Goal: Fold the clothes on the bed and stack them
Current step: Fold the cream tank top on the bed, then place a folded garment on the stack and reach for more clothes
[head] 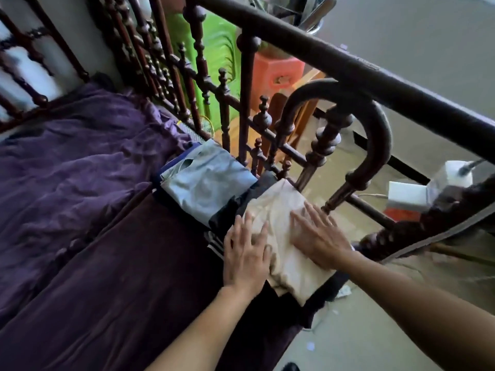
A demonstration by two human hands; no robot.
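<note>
1. The fingers of the left hand [245, 253] and the right hand [316, 236] are spread and laid flat; nothing is pinched.
2. The folded cream cotton garment [281, 210] is pressed under both palms, on top of a dark stack at the bed's edge, beside the folded pale-blue garment [206, 183].
3. Its near corner overhangs; the stack could be pushed off toward the dark turned-wood railing [337, 145] by an uneven press.
</note>
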